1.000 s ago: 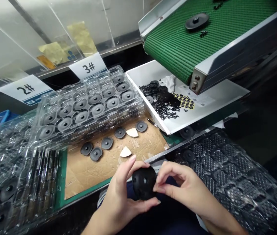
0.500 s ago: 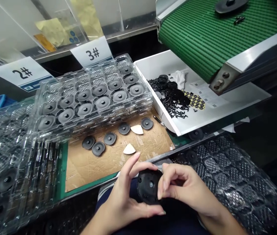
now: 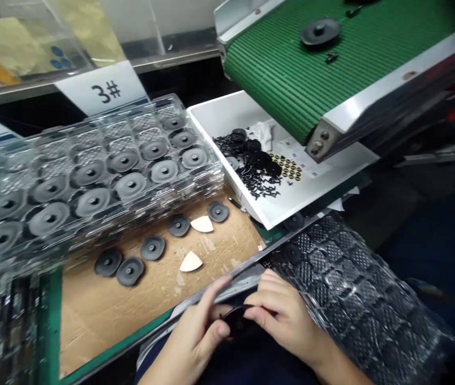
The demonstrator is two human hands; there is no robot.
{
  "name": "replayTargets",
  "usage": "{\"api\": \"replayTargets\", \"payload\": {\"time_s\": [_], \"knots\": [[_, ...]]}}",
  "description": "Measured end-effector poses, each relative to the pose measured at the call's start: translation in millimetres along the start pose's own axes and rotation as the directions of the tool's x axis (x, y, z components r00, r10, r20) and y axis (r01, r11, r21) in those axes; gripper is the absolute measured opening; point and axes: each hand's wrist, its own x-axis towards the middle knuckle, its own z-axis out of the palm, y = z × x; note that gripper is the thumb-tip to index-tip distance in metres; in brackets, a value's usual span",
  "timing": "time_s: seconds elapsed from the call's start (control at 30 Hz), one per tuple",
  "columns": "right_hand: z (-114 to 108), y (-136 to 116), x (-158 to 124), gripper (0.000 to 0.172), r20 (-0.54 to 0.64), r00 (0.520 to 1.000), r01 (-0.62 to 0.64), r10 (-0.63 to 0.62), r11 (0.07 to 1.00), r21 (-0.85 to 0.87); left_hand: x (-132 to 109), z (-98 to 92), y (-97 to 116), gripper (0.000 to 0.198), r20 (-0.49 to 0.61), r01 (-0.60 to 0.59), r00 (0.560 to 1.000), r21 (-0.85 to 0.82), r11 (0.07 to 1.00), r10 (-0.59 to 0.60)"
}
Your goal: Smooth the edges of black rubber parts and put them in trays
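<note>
At the top right runs a green conveyor belt [image 3: 292, 64], and below its end sits a white tray [image 3: 227, 115] with a pile of small black parts [image 3: 247, 168]. A stack of clear plastic trays [image 3: 99, 166] holds rows of dark discs and lies over a cardboard sheet [image 3: 91, 331]. On this sheet are loose black discs [image 3: 152, 248] and two cream pieces [image 3: 191, 262].

Near the body, the left hand [image 3: 193, 334] and the right hand [image 3: 283, 315] are both half closed, and their fingers curve around a black round part [image 3: 237, 321]. This part lies between the hands, and most of it is hidden. It seems to be held only by the fingers, so a small slip could let it fall down to the lap or the floor. A careless elbow could also push the clear trays.
</note>
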Motion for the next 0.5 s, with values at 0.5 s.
{"api": "replayTargets", "payload": {"time_s": [0.5], "knots": [[-120, 196, -16, 0.026, -0.732, 0.4, -0.801, 0.551, 0.598, 0.013, -7, -11.3, -33, 0.037, -0.12, 0.223, 0.972, 0.176, 0.959, -0.204]]}}
